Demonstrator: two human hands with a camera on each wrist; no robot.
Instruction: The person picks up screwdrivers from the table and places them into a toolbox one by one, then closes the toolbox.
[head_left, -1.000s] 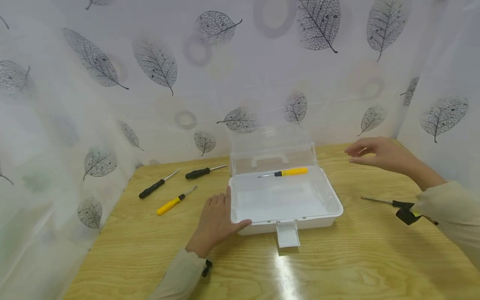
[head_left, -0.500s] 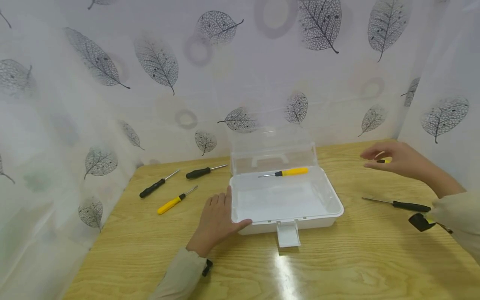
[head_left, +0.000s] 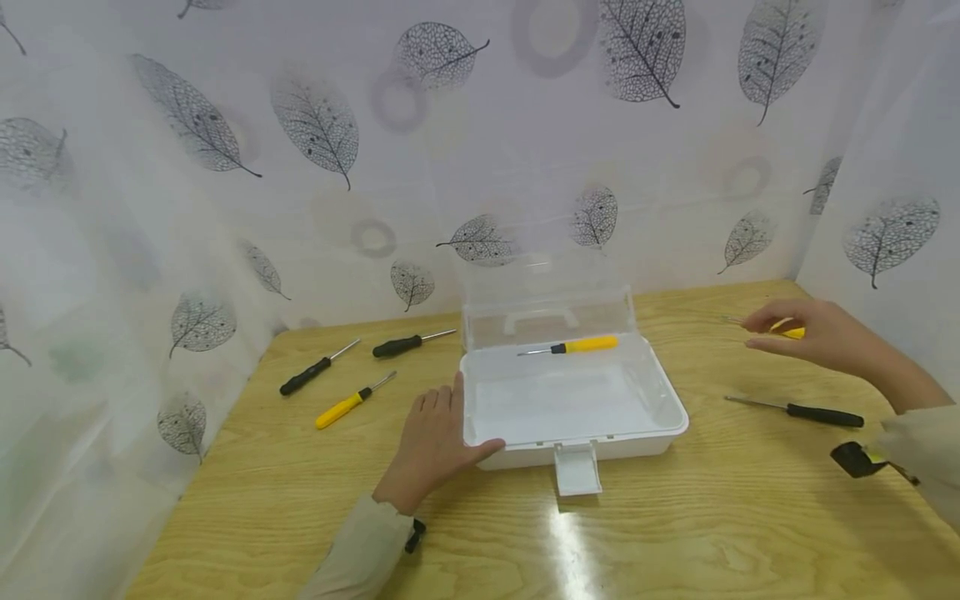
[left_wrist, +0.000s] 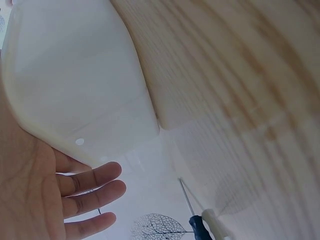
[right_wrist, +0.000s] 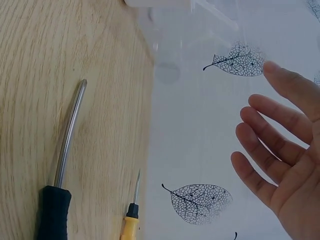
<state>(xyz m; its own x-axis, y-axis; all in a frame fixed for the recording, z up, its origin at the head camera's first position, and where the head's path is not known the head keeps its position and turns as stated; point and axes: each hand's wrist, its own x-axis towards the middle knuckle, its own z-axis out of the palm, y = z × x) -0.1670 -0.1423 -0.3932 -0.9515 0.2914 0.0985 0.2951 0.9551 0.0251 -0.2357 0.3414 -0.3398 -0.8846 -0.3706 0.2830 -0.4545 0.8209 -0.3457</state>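
Observation:
A white plastic toolbox (head_left: 660,446) stands on the table with its clear lid raised. Inside, near its back edge, lies a yellow-handled screwdriver (head_left: 590,343). My left hand (head_left: 432,446) rests against the box's left side, fingers extended and thumb along the front rim. On the right, my right hand (head_left: 817,337) hovers with loosely bent fingers over a second yellow screwdriver (right_wrist: 129,227), holding nothing; in the head view the hand partly covers that tool. Nearer me than that hand, a black-handled screwdriver (head_left: 825,415) lies on the table.
Left of the box lie two black screwdrivers, one farther left (head_left: 305,377) and one near the back (head_left: 397,346), plus a yellow screwdriver (head_left: 339,412). The box's front latch (head_left: 577,471) hangs open. A leaf-printed curtain (head_left: 517,142) borders the wooden table (head_left: 480,550).
My right hand has moved right and slightly toward me, uncovering part of the yellow screwdriver and the black one's handle. The left hand keeps its place at the box.

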